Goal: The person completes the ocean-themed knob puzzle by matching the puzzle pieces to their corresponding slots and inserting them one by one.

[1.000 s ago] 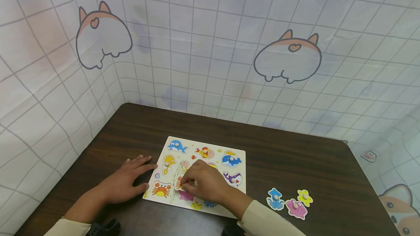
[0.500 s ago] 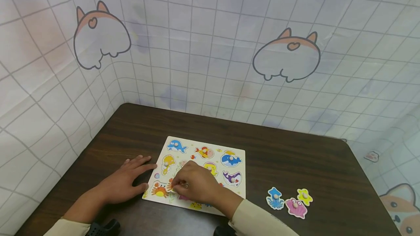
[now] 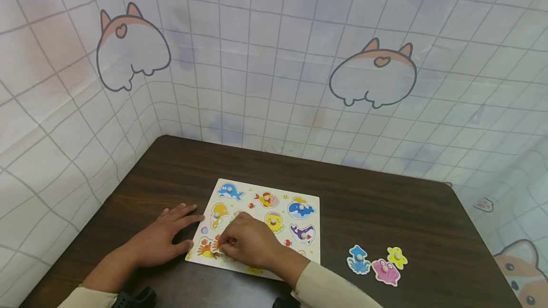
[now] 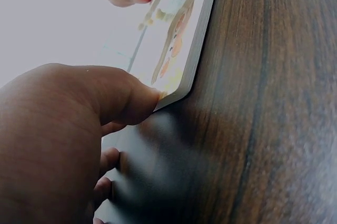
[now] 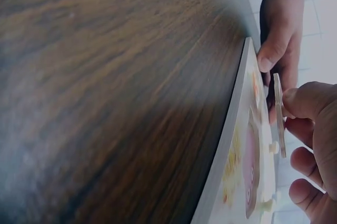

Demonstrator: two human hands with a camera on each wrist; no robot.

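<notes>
A crab-shaped wooden puzzle piece (image 3: 216, 246) is pinched by its knob between the thumb and fingers of my right hand (image 3: 253, 244). In the right wrist view that thin piece (image 5: 279, 124) stands off the board's face, raised above it. It partly overlaps the crab picture (image 3: 205, 248) at the near left of the puzzle board (image 3: 284, 208). My left hand (image 3: 160, 237) lies spread at the board's left side. Its thumb (image 4: 134, 100) touches the near left corner in the left wrist view. Part of the board is hidden under my right hand.
Three loose pieces lie on the dark wooden table (image 3: 385, 213) to the right: a blue squid (image 3: 358, 260), a pink shell (image 3: 386, 272) and a yellow star (image 3: 397, 257). Knobbed sea animals, such as a dolphin (image 3: 230, 191) and a whale (image 3: 301, 209), sit in the board. A patterned curtain (image 3: 265, 61) hangs behind.
My right hand has carried the crab piece leftward over the board, toward the crab picture. The yellow octopus has come into fuller view behind it. My left hand stays in place.
</notes>
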